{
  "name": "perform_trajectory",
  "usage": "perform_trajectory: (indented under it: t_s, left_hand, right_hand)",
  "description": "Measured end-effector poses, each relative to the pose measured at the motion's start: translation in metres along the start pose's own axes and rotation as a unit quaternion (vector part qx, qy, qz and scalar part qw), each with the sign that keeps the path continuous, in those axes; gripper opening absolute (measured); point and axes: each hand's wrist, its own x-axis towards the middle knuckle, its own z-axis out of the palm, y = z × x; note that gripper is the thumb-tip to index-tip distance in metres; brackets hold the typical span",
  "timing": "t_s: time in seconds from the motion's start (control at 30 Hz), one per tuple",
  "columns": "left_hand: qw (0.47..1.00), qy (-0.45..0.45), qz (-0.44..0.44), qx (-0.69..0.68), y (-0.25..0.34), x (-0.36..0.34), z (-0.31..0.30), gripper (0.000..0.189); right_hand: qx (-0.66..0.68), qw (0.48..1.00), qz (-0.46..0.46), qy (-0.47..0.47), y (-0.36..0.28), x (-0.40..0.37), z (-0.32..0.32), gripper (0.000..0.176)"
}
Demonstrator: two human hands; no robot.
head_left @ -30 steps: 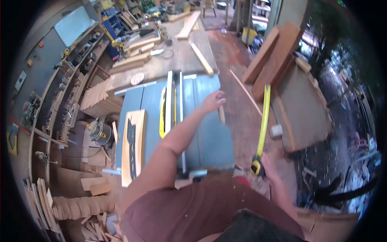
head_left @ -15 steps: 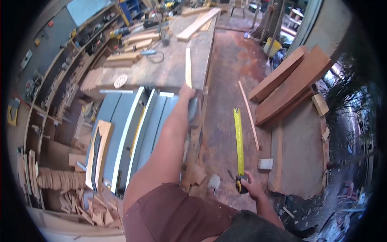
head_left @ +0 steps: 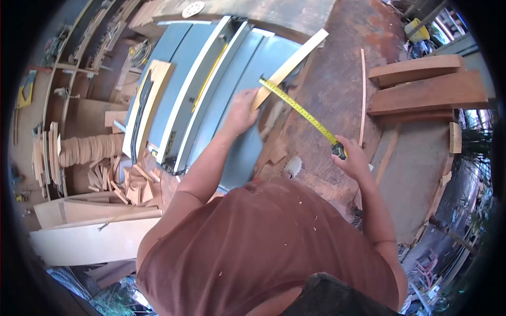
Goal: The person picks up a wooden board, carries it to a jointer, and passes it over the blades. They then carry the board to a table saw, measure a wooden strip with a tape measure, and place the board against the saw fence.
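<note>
My left hand [head_left: 243, 110] is closed round the near end of a pale wooden strip [head_left: 298, 59], which slants up and to the right over the edge of the table saw [head_left: 240, 131]. My right hand [head_left: 353, 159] grips a tape measure [head_left: 339, 151] by its dark case. Its yellow blade [head_left: 303, 111] is pulled out toward the left, and the blade's end overlaps the strip just beyond my left fingers. On the saw table, a long white-edged fence [head_left: 213, 95] lies to the left of my left hand.
A round saw blade [head_left: 292, 166] lies on the stained floor ahead of me. Thick reddish beams [head_left: 427, 97] are stacked at the right, near a thin wooden strip [head_left: 362, 97]. Shelves [head_left: 79, 68] and wood offcuts [head_left: 132, 181] fill the left side.
My left hand has drawn the wooden strip back and tilted it rightward. My right hand has raised the tape measure, bringing its blade across to the strip. The view has tipped downward.
</note>
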Motion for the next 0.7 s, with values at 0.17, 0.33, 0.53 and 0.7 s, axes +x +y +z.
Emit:
perform_trajectory:
  t_s: [0.17, 0.33, 0.53, 0.7]
  left_hand:
    - [0.997, 0.024, -0.060, 0.034, 0.000, -0.001, 0.016, 0.073]
    - [0.997, 0.009, -0.073, -0.007, 0.002, 0.033, 0.021, 0.068]
    - [0.995, 0.044, -0.049, -0.073, -0.001, 0.040, 0.033, 0.055]
    - [0.994, 0.055, -0.040, -0.082, -0.004, 0.039, 0.036, 0.053]
  right_hand:
    - [-0.054, 0.998, 0.036, 0.005, -0.016, -0.016, -0.006, 0.061]
    - [-0.088, 0.994, 0.061, 0.030, -0.035, -0.024, -0.017, 0.062]
    - [-0.132, 0.988, 0.061, 0.061, -0.023, -0.016, -0.021, 0.064]
    - [-0.160, 0.984, 0.048, 0.062, -0.023, -0.011, -0.024, 0.066]
